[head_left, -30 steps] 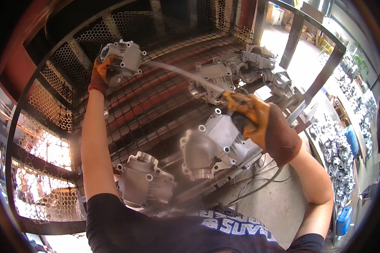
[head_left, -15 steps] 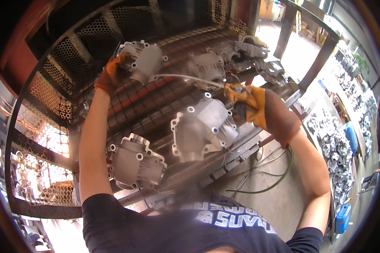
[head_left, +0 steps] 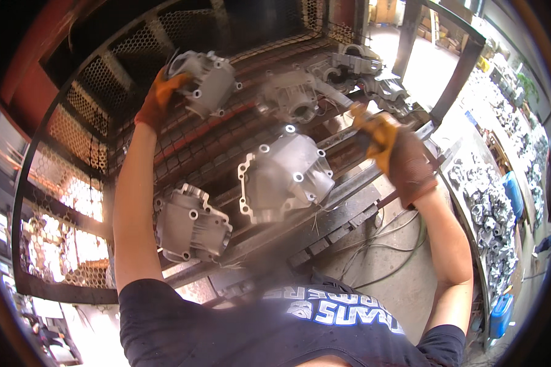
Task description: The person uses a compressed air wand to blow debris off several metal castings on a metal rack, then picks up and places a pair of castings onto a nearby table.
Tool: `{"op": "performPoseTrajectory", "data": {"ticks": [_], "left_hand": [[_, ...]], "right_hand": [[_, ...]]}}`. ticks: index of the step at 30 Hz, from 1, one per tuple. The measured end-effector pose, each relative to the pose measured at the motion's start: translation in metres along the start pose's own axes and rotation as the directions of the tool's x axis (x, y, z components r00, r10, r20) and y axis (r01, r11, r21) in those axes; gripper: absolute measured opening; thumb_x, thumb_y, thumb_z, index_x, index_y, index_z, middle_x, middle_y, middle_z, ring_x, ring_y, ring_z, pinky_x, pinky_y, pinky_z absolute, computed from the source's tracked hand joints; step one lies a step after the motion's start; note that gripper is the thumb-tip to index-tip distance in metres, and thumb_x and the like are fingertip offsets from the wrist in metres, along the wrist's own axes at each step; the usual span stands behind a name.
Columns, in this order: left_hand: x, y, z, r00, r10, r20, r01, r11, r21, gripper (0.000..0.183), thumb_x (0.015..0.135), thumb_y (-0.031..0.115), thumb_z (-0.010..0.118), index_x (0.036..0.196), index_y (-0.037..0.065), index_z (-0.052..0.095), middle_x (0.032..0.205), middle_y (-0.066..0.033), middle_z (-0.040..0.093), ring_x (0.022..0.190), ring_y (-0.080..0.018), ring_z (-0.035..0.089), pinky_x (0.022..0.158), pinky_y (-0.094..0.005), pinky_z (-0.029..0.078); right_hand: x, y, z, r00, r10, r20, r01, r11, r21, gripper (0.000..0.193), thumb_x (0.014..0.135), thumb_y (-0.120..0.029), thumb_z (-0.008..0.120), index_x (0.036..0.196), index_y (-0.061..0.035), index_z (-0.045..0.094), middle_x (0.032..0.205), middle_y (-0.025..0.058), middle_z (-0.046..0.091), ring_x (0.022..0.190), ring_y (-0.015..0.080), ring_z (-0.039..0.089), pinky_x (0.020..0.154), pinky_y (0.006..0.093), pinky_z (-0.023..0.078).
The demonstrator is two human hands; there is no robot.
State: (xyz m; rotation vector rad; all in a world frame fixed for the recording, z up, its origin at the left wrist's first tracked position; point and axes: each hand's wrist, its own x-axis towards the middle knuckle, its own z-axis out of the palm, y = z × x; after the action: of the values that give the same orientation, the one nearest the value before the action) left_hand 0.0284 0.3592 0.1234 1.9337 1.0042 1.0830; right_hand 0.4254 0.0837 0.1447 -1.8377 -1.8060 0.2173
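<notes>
My left hand [head_left: 163,96], in an orange glove, grips the side of a grey cast-metal housing [head_left: 217,82], which is tilted over the mesh. My right hand [head_left: 386,144], in an orange and brown glove, is closed around a long, thin metal tool [head_left: 333,93]. The tool is blurred by motion and points up and left, apart from the housing in my left hand; its exact kind is unclear. Below and between my hands lies a large cast housing [head_left: 281,168]. Another housing [head_left: 193,226] rests near my left forearm.
More castings, among them a ribbed housing [head_left: 294,98] and bracket-like pieces [head_left: 358,61], lie at the back. A perforated metal cage wall [head_left: 73,165] rises on the left. Cables [head_left: 379,248] trail on the floor; many castings [head_left: 493,214] fill the far right.
The tool has swung away from the held housing, up and to the right, and my right hand has shifted slightly right. My left hand still holds its housing, now turned a little.
</notes>
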Motion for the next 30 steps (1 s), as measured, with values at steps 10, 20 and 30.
{"op": "performPoseTrajectory", "data": {"ticks": [10, 20, 30], "left_hand": [[-0.074, 0.021, 0.070, 0.854, 0.405, 0.326, -0.500, 0.464, 0.731, 0.065, 0.068, 0.018, 0.078, 0.127, 0.005, 0.055, 0.124, -0.0180, 0.060, 0.114, -0.0353, 0.058, 0.102, -0.0416, 0.044], [-0.114, -0.006, -0.104, 0.906, -0.298, -0.301, 0.410, 0.433, 0.803, 0.056, 0.082, 0.028, 0.071, 0.132, 0.011, 0.054, 0.124, -0.0120, 0.062, 0.113, -0.0319, 0.060, 0.093, -0.0441, 0.050], [-0.143, -0.090, -0.134, 0.898, -0.428, -0.098, 0.265, 0.349, 0.899, 0.057, 0.072, 0.033, 0.077, 0.123, 0.015, 0.061, 0.126, -0.0161, 0.059, 0.117, -0.0347, 0.056, 0.097, -0.0426, 0.047]], "right_hand": [[-0.005, -0.023, -0.017, 0.985, -0.058, 0.160, 0.003, 0.946, 0.323, 0.025, 0.087, -0.006, 0.062, 0.111, 0.0007, 0.061, 0.086, 0.0041, 0.069, 0.074, 0.0132, 0.059, 0.071, 0.0284, 0.050], [0.091, -0.127, 0.044, 0.877, -0.416, 0.241, 0.363, 0.901, 0.237, 0.033, 0.082, -0.015, 0.068, 0.113, -0.0033, 0.062, 0.095, 0.0154, 0.070, 0.084, 0.0274, 0.069, 0.075, 0.0375, 0.053], [0.179, -0.243, 0.126, 0.746, -0.398, 0.534, 0.628, 0.688, -0.364, 0.023, 0.087, -0.013, 0.056, 0.097, 0.0020, 0.071, 0.100, 0.0246, 0.068, 0.094, 0.0369, 0.068, 0.075, 0.0425, 0.056]]}}
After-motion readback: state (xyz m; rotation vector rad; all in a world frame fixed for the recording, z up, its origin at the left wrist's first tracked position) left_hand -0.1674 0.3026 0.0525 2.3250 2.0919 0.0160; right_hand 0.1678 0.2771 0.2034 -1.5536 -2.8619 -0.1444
